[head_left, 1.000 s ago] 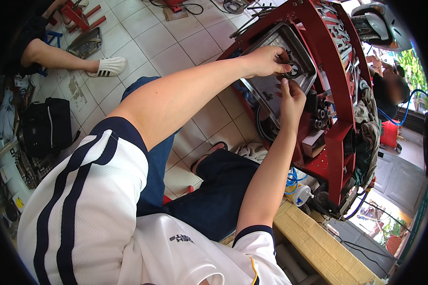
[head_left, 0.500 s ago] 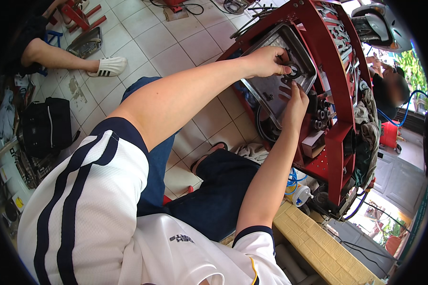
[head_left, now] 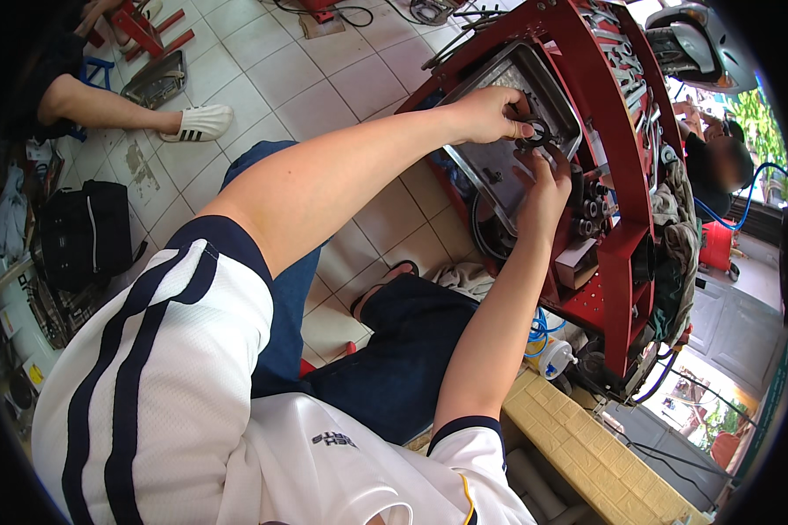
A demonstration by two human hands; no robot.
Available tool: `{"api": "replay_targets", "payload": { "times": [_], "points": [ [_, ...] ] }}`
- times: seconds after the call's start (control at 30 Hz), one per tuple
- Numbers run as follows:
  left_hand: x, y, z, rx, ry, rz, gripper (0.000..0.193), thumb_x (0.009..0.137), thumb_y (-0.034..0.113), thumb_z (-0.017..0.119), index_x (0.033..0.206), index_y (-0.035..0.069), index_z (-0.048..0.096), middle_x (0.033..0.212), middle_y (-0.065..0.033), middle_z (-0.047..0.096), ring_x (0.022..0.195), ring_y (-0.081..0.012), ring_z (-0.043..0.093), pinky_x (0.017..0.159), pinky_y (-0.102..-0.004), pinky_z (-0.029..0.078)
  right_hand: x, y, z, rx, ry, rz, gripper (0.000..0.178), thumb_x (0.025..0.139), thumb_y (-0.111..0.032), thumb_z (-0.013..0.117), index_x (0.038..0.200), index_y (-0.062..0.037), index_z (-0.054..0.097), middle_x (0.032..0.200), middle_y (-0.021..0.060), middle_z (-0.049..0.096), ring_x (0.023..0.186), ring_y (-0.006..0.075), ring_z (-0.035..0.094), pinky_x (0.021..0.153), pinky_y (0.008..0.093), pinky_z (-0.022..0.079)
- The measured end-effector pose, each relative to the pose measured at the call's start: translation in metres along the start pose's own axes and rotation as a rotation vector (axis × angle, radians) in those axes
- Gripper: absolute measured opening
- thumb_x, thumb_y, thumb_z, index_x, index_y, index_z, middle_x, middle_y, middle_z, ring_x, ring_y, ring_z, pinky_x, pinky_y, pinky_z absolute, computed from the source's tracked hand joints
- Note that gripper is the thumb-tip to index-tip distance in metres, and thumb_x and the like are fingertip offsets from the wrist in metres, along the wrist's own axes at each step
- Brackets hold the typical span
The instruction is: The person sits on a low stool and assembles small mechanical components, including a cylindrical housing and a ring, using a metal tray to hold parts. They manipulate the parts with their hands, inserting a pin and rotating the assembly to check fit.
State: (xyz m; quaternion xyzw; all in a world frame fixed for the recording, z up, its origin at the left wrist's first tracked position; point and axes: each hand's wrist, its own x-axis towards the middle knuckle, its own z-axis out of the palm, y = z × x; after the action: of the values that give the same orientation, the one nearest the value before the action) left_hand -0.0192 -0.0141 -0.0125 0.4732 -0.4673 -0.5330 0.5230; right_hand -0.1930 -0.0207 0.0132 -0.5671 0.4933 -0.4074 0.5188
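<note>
A dark ring-shaped metal part is held between my two hands above a shallow metal tray. My left hand pinches the part's near side between thumb and fingers. From below, my right hand has its fingertips curled against the ring's lower edge. The part's exact kind is too small to make out. A small dark piece lies in the tray beneath my hands.
The tray rests on a red tool cart holding wrenches and sockets. Left, a black bag sits on the tiled floor, and another person's leg extends inward. A yellow block-patterned ledge runs at lower right.
My right hand's fingers have curled in closer to the ring-shaped part, and the part has shifted slightly. My left hand keeps its pinch in nearly the same place.
</note>
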Motion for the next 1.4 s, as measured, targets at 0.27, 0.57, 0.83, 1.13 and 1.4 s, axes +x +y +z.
{"api": "replay_targets", "payload": {
  "times": [0.27, 0.57, 0.83, 1.13, 1.4],
  "points": [
    [0.004, -0.003, 0.0, 0.014, -0.006, 0.008, 0.038, 0.09, 0.02, 0.077, 0.115, -0.003, 0.058, 0.097, -0.0089, 0.07, 0.09, -0.0139, 0.065, 0.078, -0.0292, 0.05, 0.007, 0.008, -0.011, -0.102, 0.037, -0.01, 0.038, 0.091, -0.006, 0.064, 0.126, 0.0028, 0.054, 0.11, 0.012, 0.068, 0.098, 0.0182, 0.066, 0.078, 0.0317, 0.055],
    [0.002, -0.003, -0.001, -0.038, 0.008, -0.003, 0.036, 0.091, 0.019, 0.076, 0.114, -0.003, 0.058, 0.096, -0.0092, 0.069, 0.089, -0.0145, 0.065, 0.077, -0.0289, 0.052, 0.002, 0.003, -0.003, -0.065, 0.03, 0.019, 0.04, 0.092, -0.009, 0.062, 0.131, 0.0018, 0.056, 0.116, 0.0142, 0.067, 0.099, 0.0191, 0.067, 0.079, 0.0336, 0.053],
    [0.001, -0.001, 0.0, -0.048, 0.01, -0.024, 0.037, 0.091, 0.019, 0.076, 0.115, -0.002, 0.058, 0.097, -0.0091, 0.069, 0.087, -0.0138, 0.064, 0.077, -0.0282, 0.051, 0.003, 0.009, 0.001, -0.112, 0.029, -0.02, 0.041, 0.092, -0.01, 0.063, 0.131, 0.0025, 0.057, 0.106, 0.0102, 0.071, 0.093, 0.0177, 0.069, 0.078, 0.0302, 0.052],
    [-0.002, 0.002, 0.003, -0.067, -0.01, -0.036, 0.037, 0.092, 0.02, 0.075, 0.116, -0.002, 0.057, 0.097, -0.0095, 0.07, 0.088, -0.0142, 0.065, 0.077, -0.0285, 0.052, 0.005, 0.009, 0.0, -0.162, 0.061, -0.073, 0.035, 0.092, -0.01, 0.062, 0.124, 0.0035, 0.061, 0.103, 0.0097, 0.071, 0.09, 0.0164, 0.069, 0.073, 0.0278, 0.05],
    [0.0, -0.001, 0.004, -0.132, -0.017, -0.03, 0.036, 0.093, 0.018, 0.073, 0.115, -0.003, 0.056, 0.101, -0.0113, 0.069, 0.089, -0.0146, 0.066, 0.078, -0.0274, 0.053, 0.005, 0.006, 0.001, -0.152, 0.065, -0.05, 0.037, 0.09, -0.006, 0.062, 0.124, 0.006, 0.06, 0.102, 0.0101, 0.073, 0.09, 0.016, 0.069, 0.075, 0.0268, 0.05]
  ]
}}
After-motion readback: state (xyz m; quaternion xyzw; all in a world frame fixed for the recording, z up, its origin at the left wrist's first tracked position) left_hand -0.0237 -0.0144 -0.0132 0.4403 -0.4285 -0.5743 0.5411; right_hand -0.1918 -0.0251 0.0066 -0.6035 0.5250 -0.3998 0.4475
